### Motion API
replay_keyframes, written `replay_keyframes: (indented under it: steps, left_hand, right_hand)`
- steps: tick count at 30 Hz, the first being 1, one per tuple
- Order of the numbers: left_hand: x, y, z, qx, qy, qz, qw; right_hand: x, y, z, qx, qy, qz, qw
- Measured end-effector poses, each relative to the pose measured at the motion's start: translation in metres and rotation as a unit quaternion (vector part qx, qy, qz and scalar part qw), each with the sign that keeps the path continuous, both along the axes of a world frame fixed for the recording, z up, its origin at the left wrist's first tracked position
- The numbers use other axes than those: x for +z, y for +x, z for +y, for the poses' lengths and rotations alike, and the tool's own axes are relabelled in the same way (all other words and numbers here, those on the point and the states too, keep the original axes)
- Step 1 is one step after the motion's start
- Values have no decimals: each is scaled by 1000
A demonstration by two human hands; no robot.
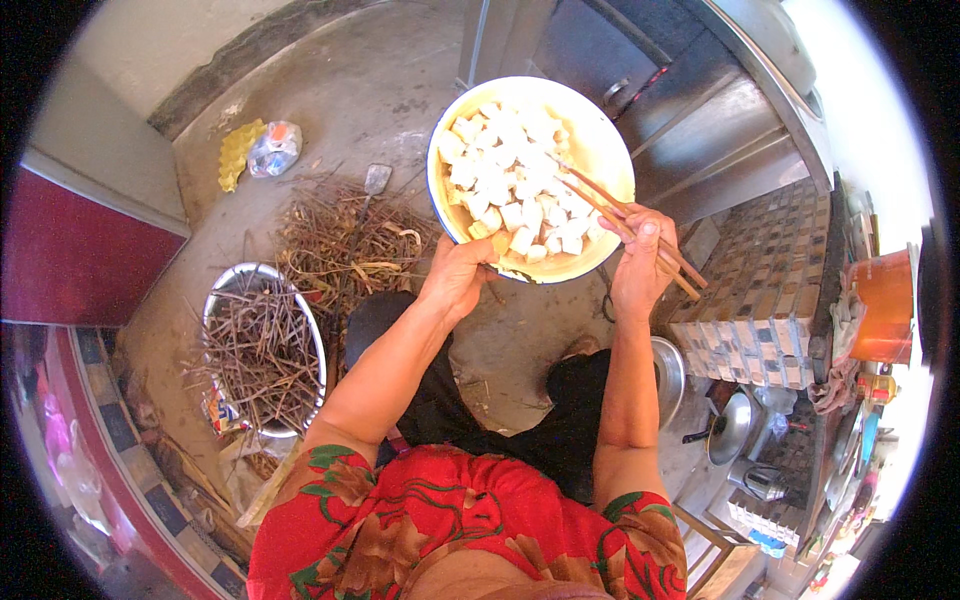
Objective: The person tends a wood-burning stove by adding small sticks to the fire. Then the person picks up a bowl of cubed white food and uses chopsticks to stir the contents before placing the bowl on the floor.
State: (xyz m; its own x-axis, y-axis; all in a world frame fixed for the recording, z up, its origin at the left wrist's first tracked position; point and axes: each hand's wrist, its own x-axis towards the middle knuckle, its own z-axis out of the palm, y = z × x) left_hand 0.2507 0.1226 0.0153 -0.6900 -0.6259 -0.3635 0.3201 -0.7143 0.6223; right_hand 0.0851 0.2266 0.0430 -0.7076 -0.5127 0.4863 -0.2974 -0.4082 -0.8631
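Note:
A wide enamel basin (pixel 598 130), pale yellow inside with a blue rim, is held up in front of me. Many white cubes (pixel 505 170), perhaps tofu or steamed bread, fill much of it. My left hand (pixel 460 275) grips the basin's near left rim, thumb on the inner side and the other fingers hidden beneath. In my right hand (pixel 645 255), at the near right rim, is a pair of wooden chopsticks (pixel 600 203). Their tips reach in over the cubes, and whether they touch one is unclear.
A tub of broken twigs (pixel 265 350) stands to my left, beside loose brushwood (pixel 345 240) with a small shovel (pixel 378 180). Dark metal cabinet doors (pixel 590 70) are at the back. A tiled stove (pixel 755 290) rises on the right, near a lidded pan (pixel 730 430).

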Motion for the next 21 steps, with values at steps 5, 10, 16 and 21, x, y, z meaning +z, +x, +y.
replay_keyframes:
  steps: [5, 10, 16, 21]
  left_hand:
    - [8, -1, 1, 14, 10, -16, 1000]
    - [-6, -1, -2, 15, 3, -14, 1000]
    - [-7, -2, -4, 55, 19, -7, 998]
    - [-1, -3, -2, 78, -11, -5, 997]
  right_hand:
    - [2, 15, -1, 44, 59, 41, 996]
    - [23, -3, 16, 94, 108, 86, 986]
    - [33, -16, 33, 49, 40, 97, 993]
    - [49, -12, 42, -29, 21, 60, 998]
